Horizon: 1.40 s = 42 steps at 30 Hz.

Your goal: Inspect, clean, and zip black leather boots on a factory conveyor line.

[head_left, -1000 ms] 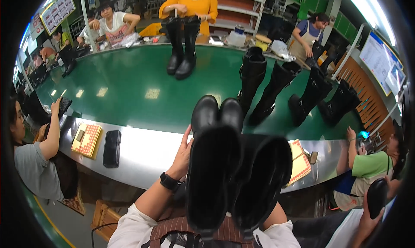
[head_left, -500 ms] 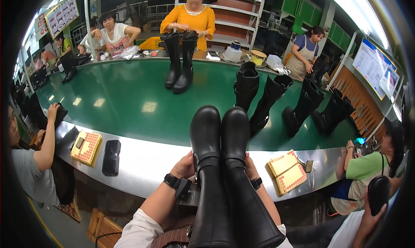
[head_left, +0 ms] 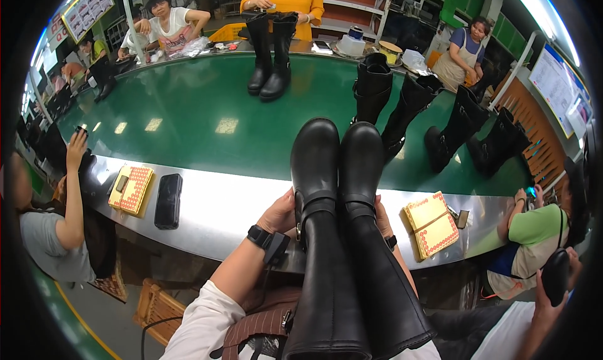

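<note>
A pair of black leather boots, a left-hand boot (head_left: 321,247) and a right-hand boot (head_left: 370,253), lies side by side in front of me. Their rounded toes point away over the bench, and the shafts run back toward my lap. My left hand (head_left: 278,214) is closed on the outer side of the left-hand boot near its ankle strap and buckle. On the opposite side, my right hand (head_left: 382,219) grips the other boot at about the same height; most of its fingers are hidden behind the leather. Each wrist wears a black band.
A metal ledge (head_left: 220,225) edges the green work surface (head_left: 182,134). On the ledge are a black phone (head_left: 168,201) and two yellow, red-patterned stacks (head_left: 130,189) (head_left: 431,225). More black boots (head_left: 445,140) stand at the right. A person in yellow (head_left: 286,2) handles boots opposite; others sit alongside.
The whole view has shifted, so the bench appears higher. The boots in my hands have moved slightly forward and to the right. My grip stays the same.
</note>
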{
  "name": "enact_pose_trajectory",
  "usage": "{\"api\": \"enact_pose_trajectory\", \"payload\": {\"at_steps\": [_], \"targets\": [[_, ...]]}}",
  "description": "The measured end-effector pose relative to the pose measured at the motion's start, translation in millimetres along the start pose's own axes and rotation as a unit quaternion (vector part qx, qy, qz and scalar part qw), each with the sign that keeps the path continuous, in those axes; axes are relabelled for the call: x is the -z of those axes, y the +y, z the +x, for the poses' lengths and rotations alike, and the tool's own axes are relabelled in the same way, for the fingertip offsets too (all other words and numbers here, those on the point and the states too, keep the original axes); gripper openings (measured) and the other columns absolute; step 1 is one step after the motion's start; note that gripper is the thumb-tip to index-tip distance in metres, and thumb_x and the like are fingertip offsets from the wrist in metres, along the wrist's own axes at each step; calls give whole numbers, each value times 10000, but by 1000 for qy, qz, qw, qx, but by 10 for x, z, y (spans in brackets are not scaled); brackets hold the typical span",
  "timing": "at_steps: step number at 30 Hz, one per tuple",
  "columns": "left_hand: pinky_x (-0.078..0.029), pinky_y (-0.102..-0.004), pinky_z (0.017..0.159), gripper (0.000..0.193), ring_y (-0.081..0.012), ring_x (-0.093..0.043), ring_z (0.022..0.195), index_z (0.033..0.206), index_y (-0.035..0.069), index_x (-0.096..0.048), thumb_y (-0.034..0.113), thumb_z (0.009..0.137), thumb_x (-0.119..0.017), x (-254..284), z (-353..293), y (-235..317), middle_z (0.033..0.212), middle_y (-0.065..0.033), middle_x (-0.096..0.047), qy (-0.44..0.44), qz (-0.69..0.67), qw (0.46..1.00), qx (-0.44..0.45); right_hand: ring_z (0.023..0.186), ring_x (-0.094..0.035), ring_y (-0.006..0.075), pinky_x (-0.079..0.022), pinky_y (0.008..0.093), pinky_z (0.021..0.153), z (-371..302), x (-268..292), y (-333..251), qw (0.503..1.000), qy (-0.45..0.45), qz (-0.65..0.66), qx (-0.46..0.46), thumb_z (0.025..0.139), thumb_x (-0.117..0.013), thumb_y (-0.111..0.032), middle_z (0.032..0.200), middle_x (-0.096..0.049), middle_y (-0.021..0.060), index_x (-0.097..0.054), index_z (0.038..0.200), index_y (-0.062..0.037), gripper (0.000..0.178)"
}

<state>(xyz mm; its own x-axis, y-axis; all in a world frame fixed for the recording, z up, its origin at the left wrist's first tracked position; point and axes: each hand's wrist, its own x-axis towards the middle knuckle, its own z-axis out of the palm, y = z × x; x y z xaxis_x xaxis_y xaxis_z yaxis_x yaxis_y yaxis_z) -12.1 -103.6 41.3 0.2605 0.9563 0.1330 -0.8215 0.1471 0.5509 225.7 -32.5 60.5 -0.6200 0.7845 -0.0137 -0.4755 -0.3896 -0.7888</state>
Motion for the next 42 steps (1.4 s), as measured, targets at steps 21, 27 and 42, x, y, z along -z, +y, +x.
{"api": "enact_pose_trajectory", "payload": {"at_steps": [21, 27, 42], "targets": [[-455, -371, 997, 617, -209, -569, 1149, 1315, 27, -501, 499, 921, -546, 761, -65, -160, 1243, -110, -602, 63, 19, 996, 53, 1323, -390, 191, -303, 345, 1102, -18, -111, 16, 997, -43, 50, 32, 937, -587, -350, 1457, -397, 51, -225, 1504, -111, 714], [-450, -367, 1002, 620, -207, -565, 1154, 1320, 26, -496, 501, 924, -539, 557, -12, -177, 1250, -108, -597, 73, 29, 995, 54, 1306, -415, 208, -316, 357, 1096, -186, -290, 159, 996, 8, -7, 86, 951, -550, -382, 1436, -424, 75, -273, 1476, -70, 671], [-439, -358, 1016, 627, -199, -553, 1167, 1332, 26, -482, 506, 931, -521, -174, -60, 45, 1267, -102, -586, 100, 54, 993, 40, 1254, -475, 247, -374, 387, 1060, -298, -369, -22, 990, 138, -2, 19, 976, -461, -383, 1381, -487, 97, -372, 1423, -65, 556]]}}
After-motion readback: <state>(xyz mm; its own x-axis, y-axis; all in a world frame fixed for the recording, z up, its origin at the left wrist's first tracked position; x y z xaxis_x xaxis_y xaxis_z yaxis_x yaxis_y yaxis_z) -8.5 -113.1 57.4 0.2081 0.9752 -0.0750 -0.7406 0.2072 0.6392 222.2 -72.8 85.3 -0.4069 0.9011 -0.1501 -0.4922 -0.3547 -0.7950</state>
